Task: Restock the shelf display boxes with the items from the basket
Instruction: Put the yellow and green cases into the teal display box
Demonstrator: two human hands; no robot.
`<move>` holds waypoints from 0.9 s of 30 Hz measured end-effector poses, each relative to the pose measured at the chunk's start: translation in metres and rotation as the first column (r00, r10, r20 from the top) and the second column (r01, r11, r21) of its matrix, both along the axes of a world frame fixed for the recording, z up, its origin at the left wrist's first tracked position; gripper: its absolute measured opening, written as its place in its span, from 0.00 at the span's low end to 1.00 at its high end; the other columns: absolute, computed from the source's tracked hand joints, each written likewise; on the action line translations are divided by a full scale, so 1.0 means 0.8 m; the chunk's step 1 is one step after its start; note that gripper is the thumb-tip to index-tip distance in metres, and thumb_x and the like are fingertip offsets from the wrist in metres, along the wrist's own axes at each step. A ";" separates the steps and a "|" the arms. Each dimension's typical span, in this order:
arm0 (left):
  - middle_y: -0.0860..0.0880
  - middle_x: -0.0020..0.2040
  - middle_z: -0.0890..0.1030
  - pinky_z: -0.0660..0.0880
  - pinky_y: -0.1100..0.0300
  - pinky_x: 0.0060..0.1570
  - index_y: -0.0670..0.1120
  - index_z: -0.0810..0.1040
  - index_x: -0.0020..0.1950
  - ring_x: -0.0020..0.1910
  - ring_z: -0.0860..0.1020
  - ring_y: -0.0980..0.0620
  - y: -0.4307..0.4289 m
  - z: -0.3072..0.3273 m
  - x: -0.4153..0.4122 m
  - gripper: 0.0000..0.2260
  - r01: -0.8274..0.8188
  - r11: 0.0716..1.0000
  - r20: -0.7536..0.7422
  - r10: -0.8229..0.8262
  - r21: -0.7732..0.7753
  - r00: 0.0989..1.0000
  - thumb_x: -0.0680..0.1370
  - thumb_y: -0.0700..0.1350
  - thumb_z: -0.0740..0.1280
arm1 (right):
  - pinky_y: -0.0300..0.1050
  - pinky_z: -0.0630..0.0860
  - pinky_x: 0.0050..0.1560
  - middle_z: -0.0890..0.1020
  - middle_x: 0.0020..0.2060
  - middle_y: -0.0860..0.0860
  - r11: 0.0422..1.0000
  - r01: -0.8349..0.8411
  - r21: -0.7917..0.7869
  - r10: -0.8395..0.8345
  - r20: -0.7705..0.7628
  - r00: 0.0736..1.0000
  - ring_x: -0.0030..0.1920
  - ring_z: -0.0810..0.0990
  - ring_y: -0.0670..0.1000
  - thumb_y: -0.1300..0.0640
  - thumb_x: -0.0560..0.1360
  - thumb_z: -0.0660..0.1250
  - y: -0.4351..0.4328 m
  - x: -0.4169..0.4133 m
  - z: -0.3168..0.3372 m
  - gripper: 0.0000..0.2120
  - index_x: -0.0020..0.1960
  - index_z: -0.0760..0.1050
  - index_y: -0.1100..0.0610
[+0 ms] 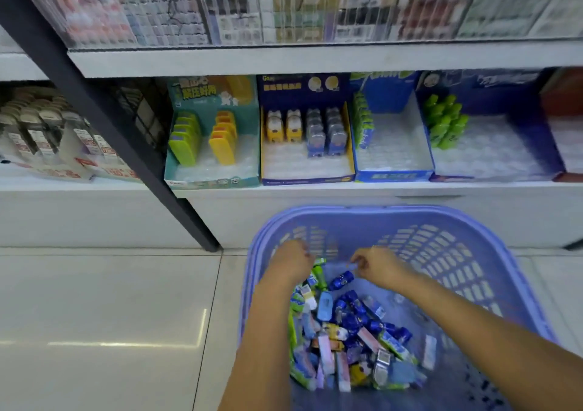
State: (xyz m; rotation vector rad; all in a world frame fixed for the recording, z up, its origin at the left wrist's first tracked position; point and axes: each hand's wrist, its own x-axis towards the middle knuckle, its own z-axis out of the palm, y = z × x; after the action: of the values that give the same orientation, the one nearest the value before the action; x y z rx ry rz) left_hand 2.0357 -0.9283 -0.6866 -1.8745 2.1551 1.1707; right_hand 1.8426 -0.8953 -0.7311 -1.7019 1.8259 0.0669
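Ok, both hands are down in the lilac slotted plastic basket point(473, 252), lower centre of frame, over a heap of glossy small packs point(347, 331). Left hand point(291, 264): fingers hidden, cannot tell. Right hand point(380, 267): fingers point(356, 260) curled beside a rounded blue pack point(342, 279), grip unclear. 4 part-filled cardboard display boxes point(307, 177) sit mid-frame on the shelf point(347, 191).

Basket point(394, 210): open top, right side clear of items point(344, 338). Blue box point(394, 175): open above, mostly bare. Upper shelf point(284, 60) overhangs it; black post point(110, 120) slants at left.

Bright, even overhead light; glare streaks on the floor point(126, 331); top shelf point(284, 60) blurred; straight edges bow outward.
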 end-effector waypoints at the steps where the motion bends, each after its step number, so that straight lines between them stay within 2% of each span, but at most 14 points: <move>1: 0.38 0.63 0.75 0.70 0.54 0.60 0.38 0.73 0.63 0.62 0.74 0.42 0.002 -0.019 -0.005 0.14 0.004 1.000 0.063 -0.006 0.030 0.998 0.80 0.40 0.59 | 0.42 0.70 0.56 0.82 0.56 0.54 0.999 0.004 0.048 -0.003 -0.009 1.000 0.58 0.78 0.54 0.60 0.75 0.65 0.008 -0.011 -0.019 0.14 0.60 0.77 0.58; 3: 0.37 0.66 0.72 0.68 0.54 0.60 0.36 0.69 0.66 0.65 0.71 0.41 0.005 -0.049 -0.011 0.16 -0.023 0.999 0.145 0.018 0.033 0.989 0.79 0.37 0.59 | 0.42 0.70 0.53 0.81 0.55 0.55 0.990 -0.035 0.135 0.032 0.024 0.999 0.57 0.78 0.54 0.61 0.75 0.64 0.021 -0.021 -0.049 0.13 0.59 0.77 0.59; 6: 0.38 0.67 0.69 0.69 0.55 0.61 0.35 0.65 0.68 0.66 0.70 0.42 0.011 -0.082 -0.020 0.19 -0.081 0.997 0.187 0.081 -0.007 0.979 0.77 0.34 0.61 | 0.39 0.69 0.48 0.82 0.51 0.54 0.982 -0.103 0.160 0.087 0.107 0.990 0.53 0.79 0.52 0.64 0.73 0.63 0.034 -0.018 -0.073 0.16 0.59 0.79 0.55; 8: 0.39 0.67 0.69 0.69 0.61 0.60 0.36 0.66 0.68 0.63 0.71 0.47 0.014 -0.097 -0.025 0.21 -0.118 0.991 0.196 0.128 -0.064 0.972 0.76 0.34 0.63 | 0.39 0.70 0.48 0.82 0.49 0.52 0.981 -0.135 0.142 0.106 0.194 0.975 0.53 0.79 0.54 0.66 0.72 0.63 0.038 -0.009 -0.082 0.18 0.59 0.79 0.55; 10: 0.39 0.68 0.68 0.68 0.71 0.57 0.36 0.65 0.69 0.59 0.71 0.53 0.019 -0.109 -0.030 0.19 -0.107 0.988 0.210 0.128 -0.109 0.969 0.78 0.35 0.60 | 0.44 0.73 0.54 0.81 0.54 0.53 0.970 -0.215 0.113 0.181 0.255 0.950 0.56 0.77 0.54 0.67 0.70 0.62 0.039 0.004 -0.087 0.20 0.59 0.78 0.55; 13: 0.39 0.69 0.65 0.63 0.58 0.66 0.39 0.66 0.67 0.69 0.62 0.44 0.025 -0.123 -0.031 0.19 -0.019 0.986 0.313 0.072 -0.169 0.947 0.76 0.35 0.60 | 0.52 0.71 0.61 0.75 0.61 0.55 0.928 -0.369 0.058 0.343 0.256 0.904 0.61 0.71 0.57 0.67 0.70 0.62 0.040 0.026 -0.096 0.23 0.64 0.75 0.55; 16: 0.42 0.64 0.70 0.66 0.56 0.62 0.41 0.70 0.63 0.65 0.66 0.44 0.027 -0.133 -0.027 0.16 0.040 0.985 0.366 0.024 -0.166 0.930 0.75 0.35 0.61 | 0.53 0.70 0.61 0.67 0.67 0.53 0.855 -0.518 -0.014 0.515 0.133 0.847 0.64 0.66 0.57 0.61 0.74 0.63 0.043 0.039 -0.105 0.24 0.68 0.70 0.50; 18: 0.41 0.61 0.75 0.69 0.55 0.59 0.41 0.71 0.62 0.63 0.70 0.44 0.028 -0.135 -0.028 0.15 0.013 0.987 0.344 0.042 -0.157 0.938 0.76 0.34 0.61 | 0.54 0.71 0.58 0.64 0.69 0.54 0.827 -0.561 -0.028 0.561 0.059 0.825 0.63 0.66 0.57 0.62 0.74 0.63 0.047 0.042 -0.108 0.25 0.69 0.67 0.49; 20: 0.42 0.58 0.77 0.72 0.53 0.55 0.43 0.73 0.61 0.60 0.74 0.44 0.027 -0.128 -0.029 0.13 -0.055 0.988 0.311 0.097 -0.143 0.945 0.77 0.36 0.63 | 0.53 0.70 0.55 0.66 0.67 0.55 0.826 -0.563 -0.031 0.564 0.007 0.826 0.61 0.67 0.59 0.61 0.75 0.63 0.051 0.042 -0.110 0.22 0.68 0.67 0.51; 23: 0.42 0.53 0.81 0.75 0.52 0.48 0.43 0.76 0.58 0.53 0.78 0.42 0.023 -0.110 -0.028 0.11 -0.218 0.974 0.180 0.226 -0.061 0.957 0.76 0.41 0.68 | 0.46 0.63 0.48 0.67 0.66 0.56 0.829 -0.560 0.014 0.559 -0.053 0.827 0.62 0.68 0.59 0.57 0.77 0.63 0.050 0.035 -0.110 0.21 0.69 0.66 0.53; 25: 0.41 0.47 0.81 0.74 0.52 0.45 0.41 0.78 0.48 0.47 0.79 0.44 0.019 -0.094 -0.027 0.08 -0.255 0.967 0.092 0.255 -0.015 0.962 0.74 0.44 0.70 | 0.46 0.66 0.50 0.69 0.64 0.58 0.845 -0.529 0.079 0.533 -0.053 0.844 0.62 0.68 0.59 0.55 0.76 0.64 0.048 0.030 -0.107 0.23 0.70 0.65 0.53; 26: 0.42 0.44 0.80 0.74 0.53 0.43 0.41 0.77 0.43 0.44 0.77 0.47 0.018 -0.086 -0.025 0.08 -0.282 0.959 0.028 0.282 -0.010 0.959 0.74 0.45 0.71 | 0.47 0.68 0.52 0.72 0.62 0.58 0.861 -0.499 0.093 0.503 -0.026 0.864 0.61 0.70 0.58 0.52 0.76 0.63 0.046 0.029 -0.102 0.21 0.68 0.68 0.53; 27: 0.44 0.42 0.78 0.72 0.54 0.42 0.42 0.76 0.40 0.43 0.76 0.49 0.018 -0.078 -0.023 0.09 -0.336 0.942 -0.055 0.336 0.002 0.940 0.74 0.46 0.71 | 0.46 0.70 0.51 0.76 0.57 0.57 0.892 -0.445 0.078 0.444 0.031 0.896 0.58 0.73 0.57 0.51 0.76 0.63 0.046 0.028 -0.096 0.15 0.61 0.73 0.52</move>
State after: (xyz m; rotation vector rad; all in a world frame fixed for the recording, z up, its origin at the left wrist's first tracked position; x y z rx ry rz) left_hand 2.0172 -0.9141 -0.7493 -2.3077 1.9132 1.2803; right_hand 1.8652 -0.8588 -0.8080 -2.0217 1.3683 0.3186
